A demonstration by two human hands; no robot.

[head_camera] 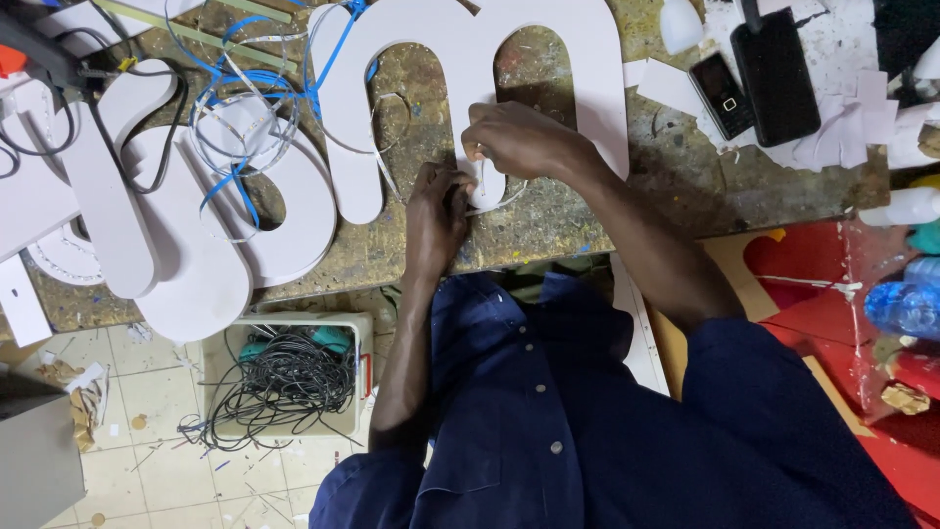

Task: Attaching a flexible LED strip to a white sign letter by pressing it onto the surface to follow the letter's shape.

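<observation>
Paint-spattered and scuffed, the worktop is carrying a large white arched letter. At the end of its middle leg, a thin white strip is being pinched. Both hands are meeting there: the left hand is closing its grip on the strip, the right hand is pressing it against the letter's edge. Further left, blue and white wires are lying over other white letters; two black phones are resting at the right.

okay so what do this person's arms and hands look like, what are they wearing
Both hands, the left hand and the right hand, are bare: no gloves, and no rings or watch that I can see. The forearms are uncovered too. A dark blue button-up work shirt has its sleeves pushed up to about the elbows.
</observation>
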